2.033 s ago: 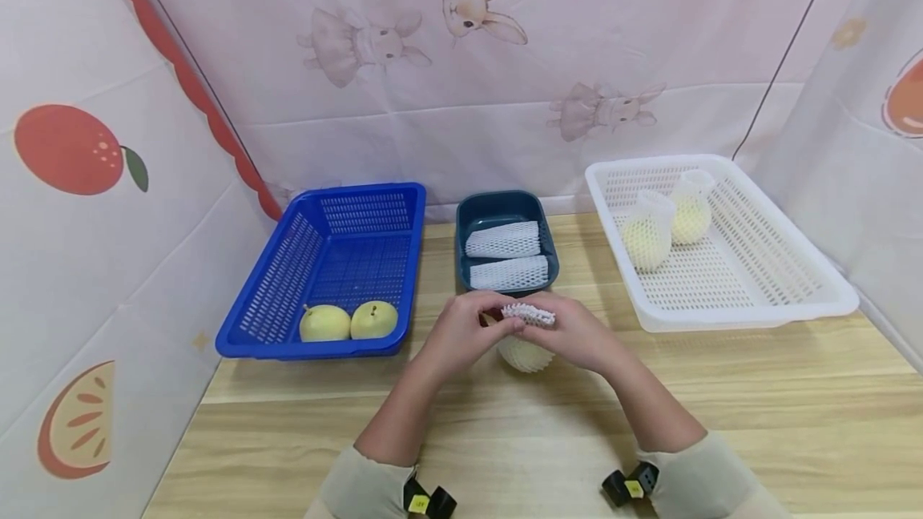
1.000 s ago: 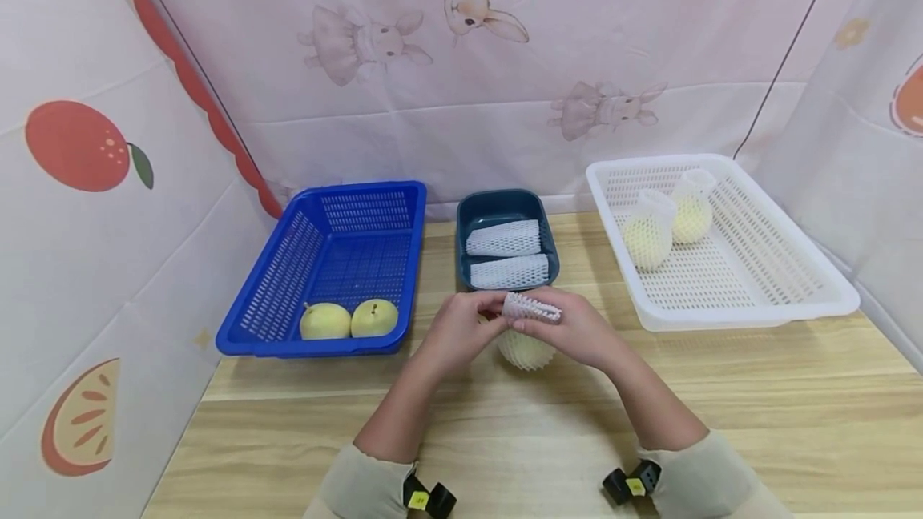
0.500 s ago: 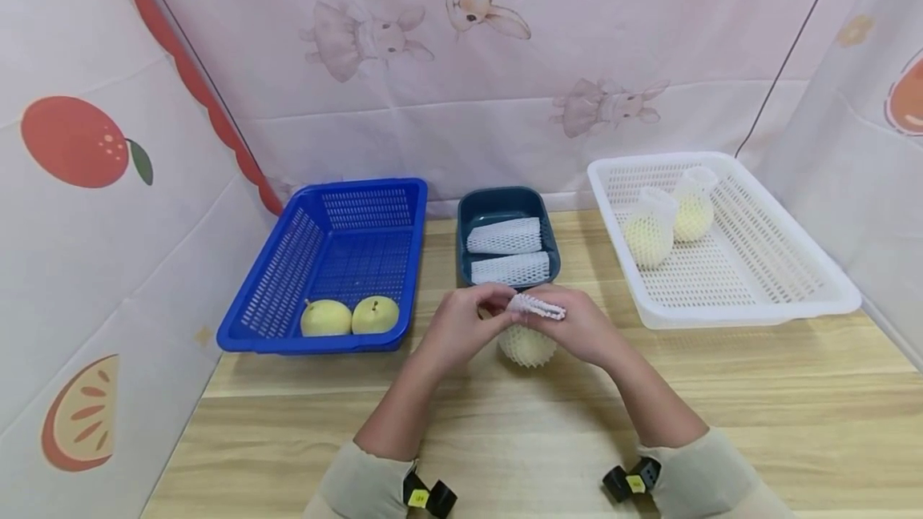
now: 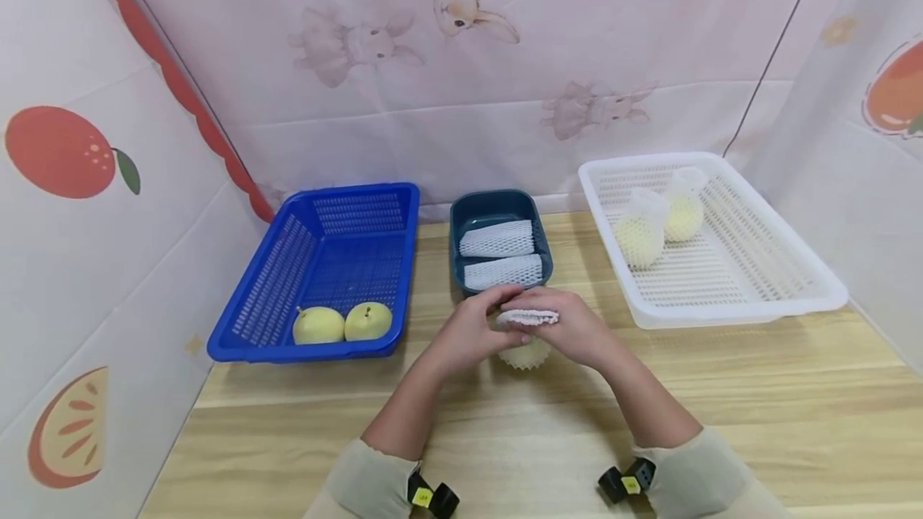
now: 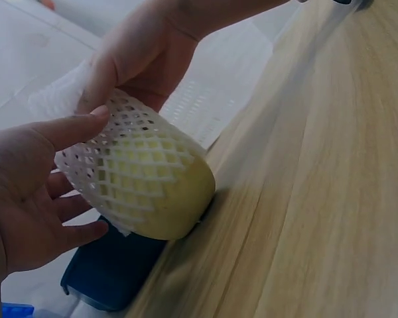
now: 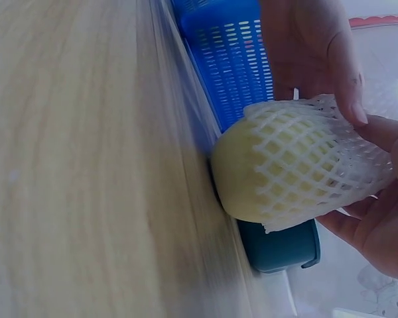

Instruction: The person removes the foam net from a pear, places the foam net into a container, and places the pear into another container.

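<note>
A yellow pear (image 5: 198,195) stands on the table, its lower part bare and its upper part inside a white foam net sleeve (image 6: 298,156). My left hand (image 4: 472,332) holds the sleeve from the left, thumb on the near side and fingers behind it. From the right, my right hand (image 4: 577,328) grips the same sleeve. The sleeve's upper end (image 4: 530,316) rises between both hands and looks flattened. In the head view the hands hide much of the pear.
A dark teal bin (image 4: 456,239) with two flat foam nets (image 4: 497,239) stands just behind the hands. At left a blue basket (image 4: 411,239) holds two bare pears (image 4: 368,321). The white basket (image 4: 829,303) at right holds two netted pears (image 4: 639,240).
The sleeve's upper end has sunk lower between the hands and looks flatter. My left thumb has shifted slightly down and right. The head view has turned a little; the baskets' contents look unchanged.
</note>
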A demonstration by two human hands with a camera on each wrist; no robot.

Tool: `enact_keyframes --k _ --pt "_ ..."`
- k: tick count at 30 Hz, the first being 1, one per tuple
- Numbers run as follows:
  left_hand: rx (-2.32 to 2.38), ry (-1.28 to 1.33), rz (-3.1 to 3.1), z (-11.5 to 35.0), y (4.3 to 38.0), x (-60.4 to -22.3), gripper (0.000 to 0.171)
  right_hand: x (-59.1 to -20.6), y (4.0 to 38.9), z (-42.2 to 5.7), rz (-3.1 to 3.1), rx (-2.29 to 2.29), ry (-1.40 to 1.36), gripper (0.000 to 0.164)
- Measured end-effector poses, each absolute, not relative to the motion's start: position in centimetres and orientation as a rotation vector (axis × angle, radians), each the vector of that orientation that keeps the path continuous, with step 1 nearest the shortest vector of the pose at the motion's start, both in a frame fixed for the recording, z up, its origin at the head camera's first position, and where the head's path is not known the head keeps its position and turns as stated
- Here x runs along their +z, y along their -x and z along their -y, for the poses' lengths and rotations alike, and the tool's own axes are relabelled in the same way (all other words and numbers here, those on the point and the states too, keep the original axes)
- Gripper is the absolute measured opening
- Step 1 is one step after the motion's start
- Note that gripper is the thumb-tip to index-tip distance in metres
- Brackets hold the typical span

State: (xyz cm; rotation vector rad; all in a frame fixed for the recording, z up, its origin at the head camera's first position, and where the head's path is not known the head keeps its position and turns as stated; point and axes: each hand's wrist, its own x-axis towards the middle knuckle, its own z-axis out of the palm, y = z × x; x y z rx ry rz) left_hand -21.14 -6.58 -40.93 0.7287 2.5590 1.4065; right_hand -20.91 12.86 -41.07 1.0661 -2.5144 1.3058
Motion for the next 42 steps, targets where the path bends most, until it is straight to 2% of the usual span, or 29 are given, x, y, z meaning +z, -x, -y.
enact_keyframes --k 15,26,34,42 --pt "1.597 -0.635 -2.343 6.1 21.9 -41.8 0.085 -40.3 20.2 -12.3 2.515 1.329 -1.056 0.03" --pt "1.594 -0.662 -2.352 5.9 22.2 -41.6 0.052 -39.6 19.5 -12.3 2.511 1.357 -1.145 0.033" --pt "1.644 -0.641 -2.342 5.8 22.1 -41.1 0.042 -39.5 19.6 -12.4 2.467 1.379 -1.166 0.035" --pt "1.671 -0.659 -2.367 5.8 21.9 -40.4 0.039 -39.4 19.8 -12.6 2.448 1.35 -1.164 0.04"
